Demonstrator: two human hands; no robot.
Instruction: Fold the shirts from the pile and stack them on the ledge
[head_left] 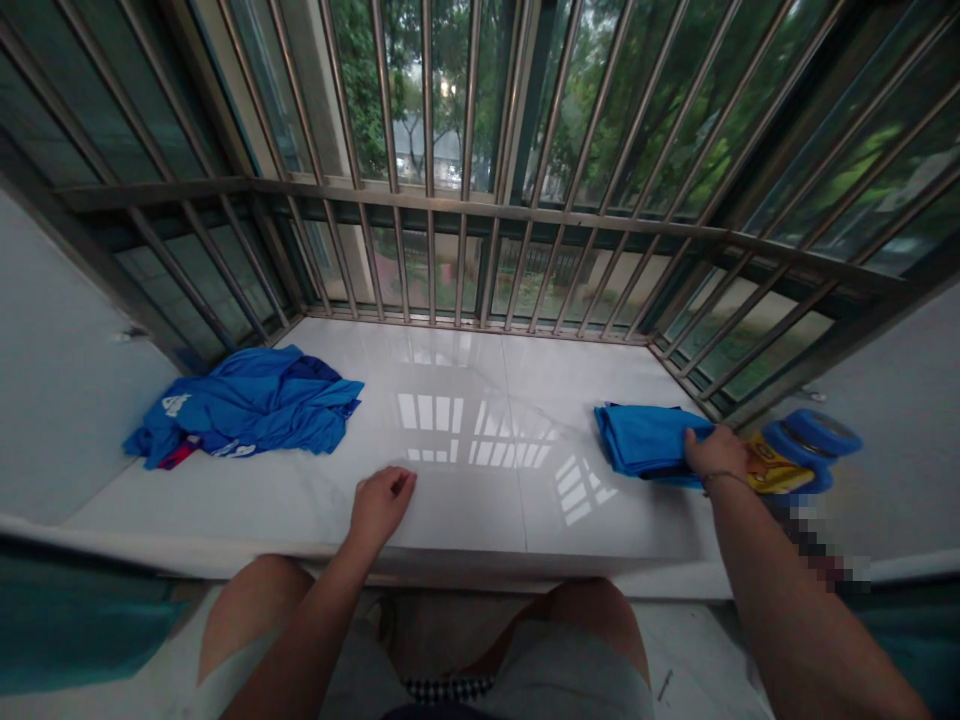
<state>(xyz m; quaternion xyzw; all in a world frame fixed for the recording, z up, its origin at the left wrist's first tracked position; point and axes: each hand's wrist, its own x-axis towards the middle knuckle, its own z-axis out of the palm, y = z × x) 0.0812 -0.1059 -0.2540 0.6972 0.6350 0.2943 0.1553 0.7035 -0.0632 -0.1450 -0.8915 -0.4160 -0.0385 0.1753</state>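
Observation:
My right hand (718, 455) grips the right end of a folded blue garment (649, 440), thumb on top and the other fingers partly hidden. The folded garment lies as a compact rectangle on the white tiled ledge (480, 500). My left hand (384, 503) hovers over or rests near the front of the ledge, fingers curled in, with nothing visible in it. To its left is a crumpled heap of blue clothes (255, 405) with white print and a bit of pink-red showing at its lower edge.
A blue-lidded container with a yellow label (799, 450) stands just beyond my right hand, against the right wall. Metal window bars (465, 210) enclose the back and both sides of the ledge. My knees (600, 615) are at its front edge, with teal fabric (82, 620) at lower left.

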